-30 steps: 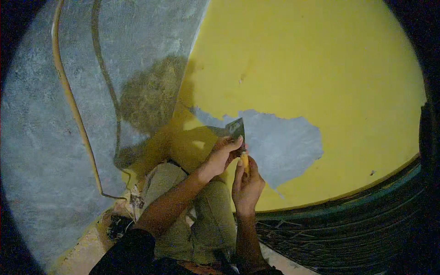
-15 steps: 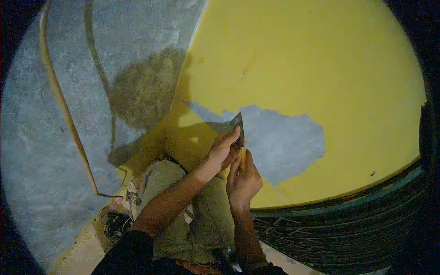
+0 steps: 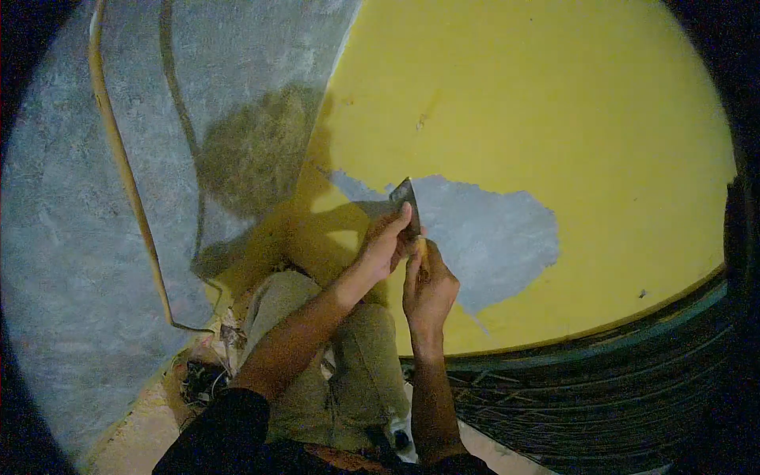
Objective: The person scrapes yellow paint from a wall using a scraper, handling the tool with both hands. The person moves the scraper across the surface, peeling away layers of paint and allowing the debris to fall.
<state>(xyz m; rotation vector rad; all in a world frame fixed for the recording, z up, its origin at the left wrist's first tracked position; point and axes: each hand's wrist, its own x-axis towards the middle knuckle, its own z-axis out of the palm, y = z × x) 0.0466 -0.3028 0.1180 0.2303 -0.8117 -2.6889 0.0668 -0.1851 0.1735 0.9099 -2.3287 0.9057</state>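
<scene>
A putty knife (image 3: 406, 207) with a flat metal blade and a yellowish handle is held between my two hands, blade pointing up. My left hand (image 3: 387, 242) pinches the blade, its thumb lying along the metal. Around the handle are the closed fingers of my right hand (image 3: 431, 289), which hide most of it. Behind the blade is a yellow wall (image 3: 514, 95) with a ragged, bare grey patch (image 3: 495, 237) where the yellow coat is gone.
A long pole (image 3: 131, 178) with a bent metal rod at its lower end leans against the grey wall (image 3: 71, 261) at left. My bent knees (image 3: 356, 356) are below my hands. A dark ribbed surface (image 3: 586, 404) runs along the lower right.
Both hands and the putty knife have risen slightly in view, and the blade tip has shifted a little left. The pole appears slightly farther right. The grip is the same.
</scene>
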